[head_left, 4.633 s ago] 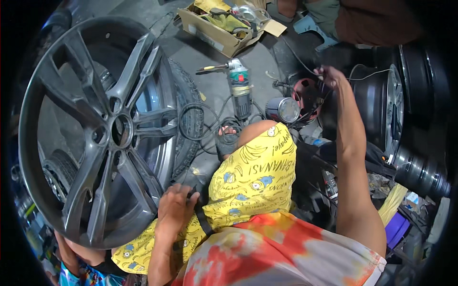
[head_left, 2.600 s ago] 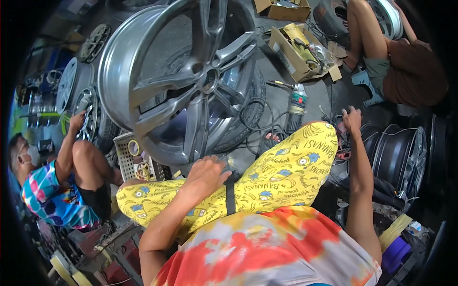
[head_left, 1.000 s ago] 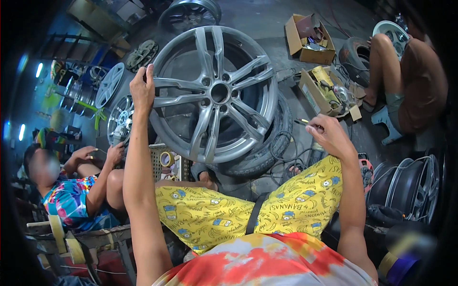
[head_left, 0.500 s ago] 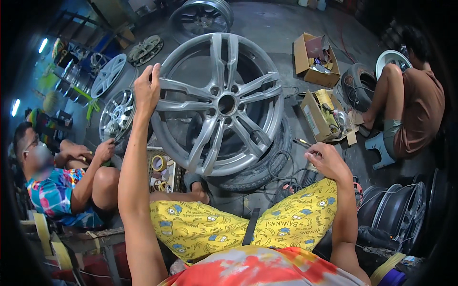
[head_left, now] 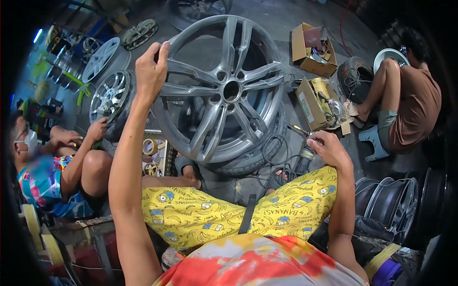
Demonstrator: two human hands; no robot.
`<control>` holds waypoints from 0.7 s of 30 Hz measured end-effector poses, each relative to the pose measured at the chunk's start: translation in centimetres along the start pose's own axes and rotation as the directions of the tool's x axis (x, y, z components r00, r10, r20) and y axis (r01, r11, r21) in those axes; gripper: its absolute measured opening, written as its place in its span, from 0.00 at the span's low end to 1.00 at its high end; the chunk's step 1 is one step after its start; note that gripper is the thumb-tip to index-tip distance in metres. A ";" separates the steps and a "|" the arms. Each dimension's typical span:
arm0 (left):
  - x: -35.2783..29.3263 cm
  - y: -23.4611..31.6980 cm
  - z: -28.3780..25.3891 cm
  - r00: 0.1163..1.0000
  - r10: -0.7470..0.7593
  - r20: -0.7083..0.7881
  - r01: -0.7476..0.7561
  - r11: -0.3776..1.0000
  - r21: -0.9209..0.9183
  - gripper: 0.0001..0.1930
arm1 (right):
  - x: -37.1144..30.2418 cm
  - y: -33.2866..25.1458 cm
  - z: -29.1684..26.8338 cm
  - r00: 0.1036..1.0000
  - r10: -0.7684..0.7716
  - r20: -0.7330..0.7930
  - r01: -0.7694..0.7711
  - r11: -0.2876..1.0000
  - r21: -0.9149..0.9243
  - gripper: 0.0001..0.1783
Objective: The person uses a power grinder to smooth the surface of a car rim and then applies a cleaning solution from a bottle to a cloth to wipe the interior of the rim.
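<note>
Wheel [head_left: 220, 87], bare grey metal with 5 pairs of spokes around a round hub hole, is set over a black tyre [head_left: 238, 167] on the floor, its face turned up toward the wearer. The left hand [head_left: 151, 67] grips the wheel by its upper left rim, the fingers closed over the edge with the thumb on the near side. The right hand [head_left: 330, 148] hovers by the right knee of the yellow printed trousers [head_left: 229, 212], clear of the wheel, its fingers curled narrow; whether they hold anything cannot be told. Near that hand lies an angle grinder [head_left: 304, 162], partly hidden by it in this view. Beyond stand 2 open cartons, the nearer carton [head_left: 311, 112] with gloves in it and the farther carton [head_left: 320, 66] holding mixed items. A perforated crate [head_left: 169, 159] with tape rolls sits left of the tyre. At left, a masked co-worker [head_left: 40, 178] sits beside another wheel; at right, a co-worker in brown [head_left: 417, 107] sits on a light-blue stool [head_left: 374, 143].
</note>
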State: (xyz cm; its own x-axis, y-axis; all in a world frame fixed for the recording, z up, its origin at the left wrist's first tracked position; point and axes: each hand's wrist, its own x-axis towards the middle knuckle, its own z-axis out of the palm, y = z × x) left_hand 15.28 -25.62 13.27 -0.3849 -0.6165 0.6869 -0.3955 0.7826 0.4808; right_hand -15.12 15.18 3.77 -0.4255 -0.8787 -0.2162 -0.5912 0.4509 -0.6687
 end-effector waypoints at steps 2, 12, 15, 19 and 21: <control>-0.4 1.0 0.1 1.000 0.015 0.026 -0.015 1.000 0.014 0.20 | -0.1 0.2 -0.1 1.000 0.004 -0.001 -0.004 1.000 -0.012 0.15; -3.0 4.6 0.6 0.996 0.074 0.044 -0.072 0.996 -0.051 0.20 | -0.3 -1.4 -0.1 0.999 -0.041 -0.019 0.040 0.996 -0.085 0.15; -5.2 7.4 1.0 0.994 0.000 0.110 0.007 0.998 -0.069 0.19 | 0.3 -1.1 0.3 0.998 -0.069 0.005 0.069 0.988 -0.140 0.14; -6.3 10.4 2.0 0.978 0.179 0.107 -0.171 0.982 -0.079 0.14 | 2.3 -1.6 1.4 0.973 -0.151 0.176 0.189 0.956 -0.223 0.13; -6.1 10.4 1.8 0.971 0.218 0.098 -0.210 0.974 -0.089 0.13 | 4.0 -2.8 2.7 0.925 -0.247 0.288 0.339 0.879 -0.336 0.14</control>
State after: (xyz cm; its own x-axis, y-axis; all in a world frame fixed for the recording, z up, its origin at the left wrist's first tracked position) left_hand 12.02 -13.86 13.05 -0.5420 -0.4366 0.7181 -0.2305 0.8989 0.3726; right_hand -13.34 9.94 2.89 -0.0507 -0.9694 -0.2400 -0.8941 0.1512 -0.4215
